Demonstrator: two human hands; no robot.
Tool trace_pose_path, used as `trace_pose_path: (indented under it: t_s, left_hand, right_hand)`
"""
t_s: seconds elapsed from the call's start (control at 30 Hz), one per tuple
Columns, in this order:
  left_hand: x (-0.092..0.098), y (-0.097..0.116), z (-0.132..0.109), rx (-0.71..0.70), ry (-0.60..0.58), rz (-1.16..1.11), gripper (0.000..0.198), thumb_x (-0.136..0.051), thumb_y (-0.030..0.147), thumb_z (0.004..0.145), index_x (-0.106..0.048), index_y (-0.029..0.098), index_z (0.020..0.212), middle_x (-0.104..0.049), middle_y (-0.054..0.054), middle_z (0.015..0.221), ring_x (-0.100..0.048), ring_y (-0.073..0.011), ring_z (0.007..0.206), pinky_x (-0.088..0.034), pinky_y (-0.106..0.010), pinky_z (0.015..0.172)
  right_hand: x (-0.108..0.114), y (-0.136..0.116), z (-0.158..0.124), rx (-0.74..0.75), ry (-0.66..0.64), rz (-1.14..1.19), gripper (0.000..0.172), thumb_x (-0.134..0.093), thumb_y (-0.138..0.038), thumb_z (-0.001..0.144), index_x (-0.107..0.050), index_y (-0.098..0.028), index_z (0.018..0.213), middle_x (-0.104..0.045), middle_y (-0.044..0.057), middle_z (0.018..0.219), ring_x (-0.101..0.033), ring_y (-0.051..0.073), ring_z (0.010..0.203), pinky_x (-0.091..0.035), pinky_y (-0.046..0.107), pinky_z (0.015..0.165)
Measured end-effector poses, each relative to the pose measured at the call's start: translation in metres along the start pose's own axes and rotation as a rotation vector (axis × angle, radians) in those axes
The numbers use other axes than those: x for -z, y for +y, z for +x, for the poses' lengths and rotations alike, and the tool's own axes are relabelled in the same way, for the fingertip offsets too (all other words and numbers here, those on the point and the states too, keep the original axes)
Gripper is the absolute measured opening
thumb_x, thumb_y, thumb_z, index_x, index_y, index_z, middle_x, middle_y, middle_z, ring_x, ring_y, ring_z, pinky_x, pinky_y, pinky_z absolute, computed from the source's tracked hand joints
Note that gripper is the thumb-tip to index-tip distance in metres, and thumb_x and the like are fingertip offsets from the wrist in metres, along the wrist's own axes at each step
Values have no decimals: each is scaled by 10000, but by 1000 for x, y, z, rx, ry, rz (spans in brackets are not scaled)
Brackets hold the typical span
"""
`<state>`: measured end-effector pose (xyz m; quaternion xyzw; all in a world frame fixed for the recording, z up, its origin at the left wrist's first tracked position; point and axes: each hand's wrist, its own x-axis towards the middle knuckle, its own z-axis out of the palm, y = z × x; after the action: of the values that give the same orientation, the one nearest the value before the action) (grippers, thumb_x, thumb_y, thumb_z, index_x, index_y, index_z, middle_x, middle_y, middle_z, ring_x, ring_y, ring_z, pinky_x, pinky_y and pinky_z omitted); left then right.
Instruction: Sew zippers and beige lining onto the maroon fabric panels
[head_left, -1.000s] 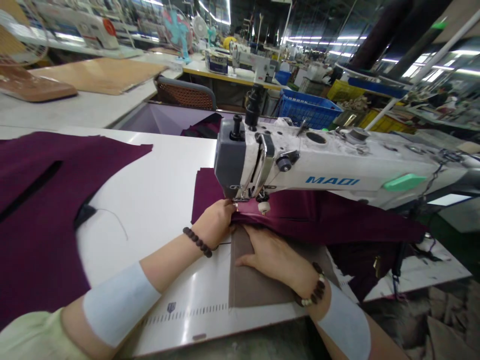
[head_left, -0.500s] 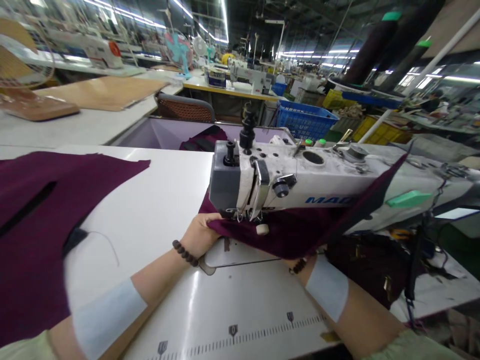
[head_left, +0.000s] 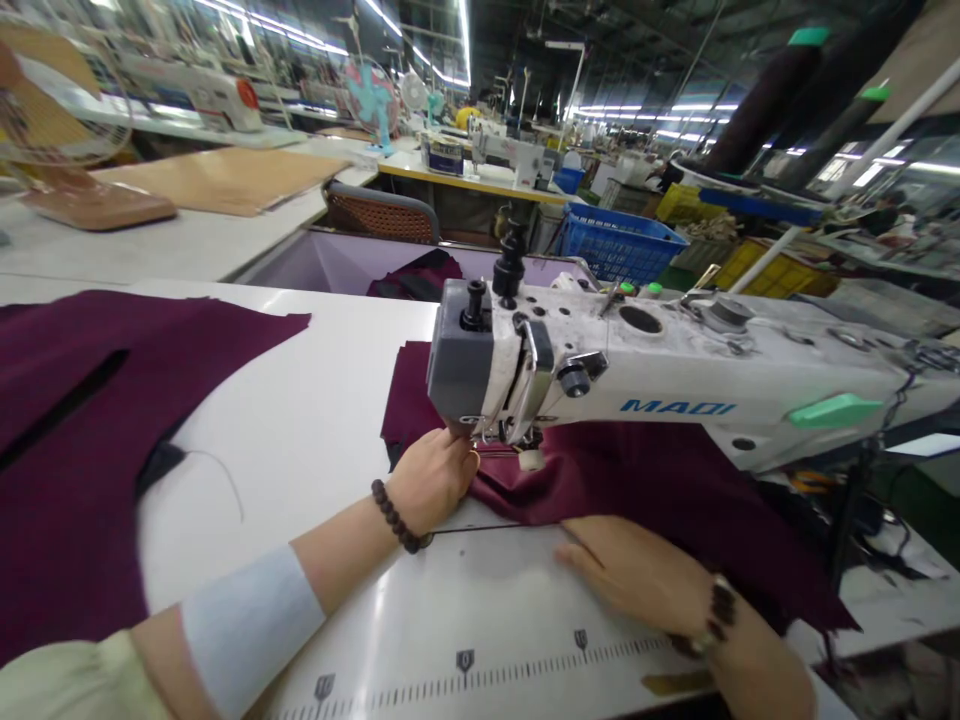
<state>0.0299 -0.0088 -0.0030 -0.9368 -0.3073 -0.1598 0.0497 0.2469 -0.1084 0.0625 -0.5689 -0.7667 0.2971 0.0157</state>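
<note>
A maroon fabric piece (head_left: 637, 475) lies under the head of a white sewing machine (head_left: 660, 370), spreading right along the bed and out behind the head on the left. Close to the presser foot, my left hand (head_left: 431, 480) has its fingers drawn together on the cloth; the fingertips are partly hidden by the machine. Against the fabric's front edge, right of the foot, my right hand (head_left: 637, 570) lies low with fingers stretched and thumb apart, slightly blurred. Another maroon piece (head_left: 67, 450) with a dark slit rests on the table at left.
A ruler scale (head_left: 465, 675) runs along the table's front edge. Behind the machine stand a lilac-lined trough (head_left: 300, 262) holding more cloth and a blue crate (head_left: 622, 240). Thread cones (head_left: 765, 110) rise at back right, and a fan (head_left: 60, 110) stands far left.
The raised fabric flap has dropped flat to the right, uncovering the machine's front. My right hand has come out from under the cloth to its front edge. My left hand's fingers have shifted nearer the foot.
</note>
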Motion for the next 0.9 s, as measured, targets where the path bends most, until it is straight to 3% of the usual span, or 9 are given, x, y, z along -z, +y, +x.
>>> trace_pose_path:
  t_s: [0.07,0.13,0.2,0.23,0.3,0.4,0.5,0.7,0.9]
  left_hand:
    - [3,5,-1,40,-20,15,303,-360,71,875,-591,114,683,-584,-107,755,-525,-216,755,-464,-343,644]
    - [12,11,-4,50,-56,13,226,-418,104,856,-603,107,727,-590,-108,789,-529,-215,752,-474,-338,651]
    - [28,15,-9,53,-148,-29,175,-549,254,809,-617,93,810,-595,-112,819,-537,-228,770,-487,-343,672]
    - [36,16,-11,58,-208,-65,297,-604,368,766,-621,85,853,-597,-120,847,-540,-241,791,-492,-353,687]
    - [51,15,-11,68,-326,-153,534,-598,571,709,-625,80,915,-597,-137,902,-545,-265,828,-493,-380,724]
    - [59,7,-8,79,-418,-239,486,-468,538,829,-627,92,939,-607,-123,918,-560,-248,854,-475,-376,793]
    - [48,2,-8,116,-405,-202,316,-549,364,840,-608,84,975,-601,-109,960,-553,-236,921,-449,-348,861]
    - [21,8,-20,155,-206,-126,510,-664,414,724,-551,53,1065,-553,-149,1087,-512,-264,1024,-425,-366,925]
    - [20,13,-19,202,-253,-145,565,-703,421,666,-553,33,1048,-562,-151,1054,-537,-260,978,-452,-357,901]
  right_hand:
    - [15,-6,-8,178,-145,262,324,-401,-345,908,-629,-131,993,-651,86,910,-612,167,857,-492,283,758]
    - [22,-14,-2,274,-112,520,395,-340,-385,923,-640,-129,942,-663,68,810,-625,136,702,-499,224,611]
    - [15,-24,16,204,233,451,348,-348,-321,926,-633,-125,885,-652,67,791,-615,140,712,-500,247,655]
    - [7,-28,27,172,392,288,276,-394,-269,909,-628,-122,909,-643,88,876,-600,170,846,-476,310,795]
    - [-13,-33,49,135,496,-31,225,-452,-200,869,-608,-110,1004,-597,132,1032,-515,244,1040,-366,446,947]
    - [-40,-32,69,134,398,-208,354,-470,-155,843,-504,-101,1190,-507,151,1202,-389,274,1186,-279,505,1007]
    - [-51,-26,72,130,384,-197,405,-454,-140,846,-450,-131,1250,-469,113,1263,-347,245,1224,-242,494,1040]
    - [-48,-17,68,163,398,-163,454,-467,-203,856,-399,-168,1304,-449,79,1293,-345,237,1223,-255,486,1042]
    - [-45,-17,75,178,378,-147,448,-511,-191,826,-445,-173,1269,-493,98,1236,-400,223,1189,-284,480,1032]
